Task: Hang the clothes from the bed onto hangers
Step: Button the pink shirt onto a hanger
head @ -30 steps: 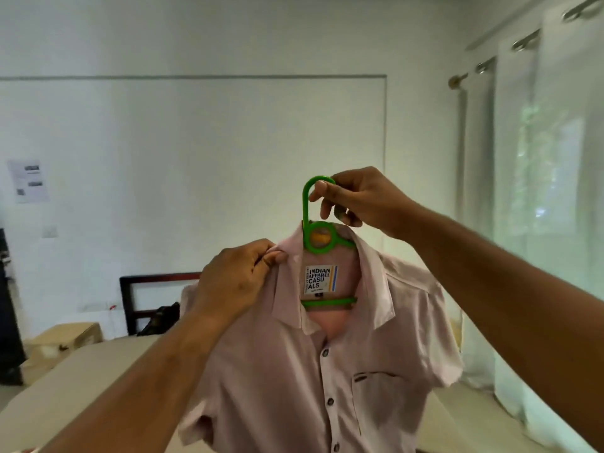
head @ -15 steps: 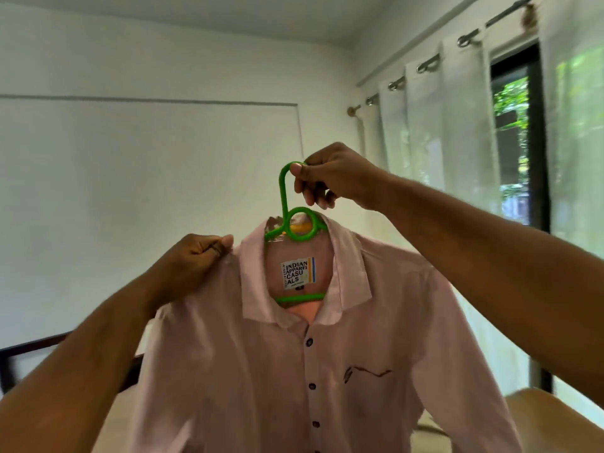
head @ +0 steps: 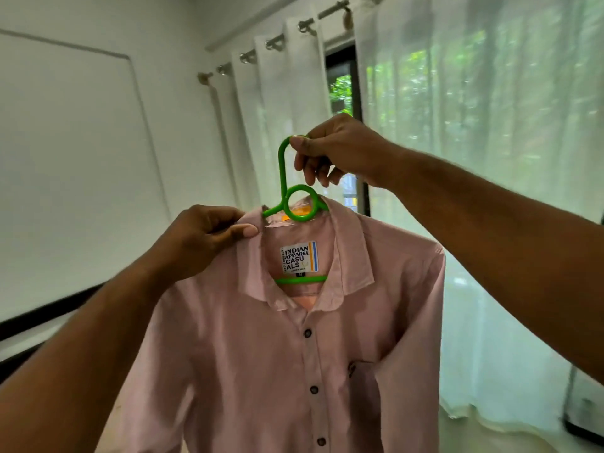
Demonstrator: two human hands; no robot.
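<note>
A pink shirt (head: 294,354) was hung below the right hand (head: 336,152), clamped round the green hanger (head: 283,178) hook. Its collar was pinched by the left hand (head: 209,237).

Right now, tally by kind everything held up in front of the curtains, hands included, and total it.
Shirt: 1
Hanger: 1
Hands: 2, left hand and right hand
Total: 4

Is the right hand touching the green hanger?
Touching. In the head view, the right hand has its thumb and fingers curled round the hook of the green hanger.
</note>
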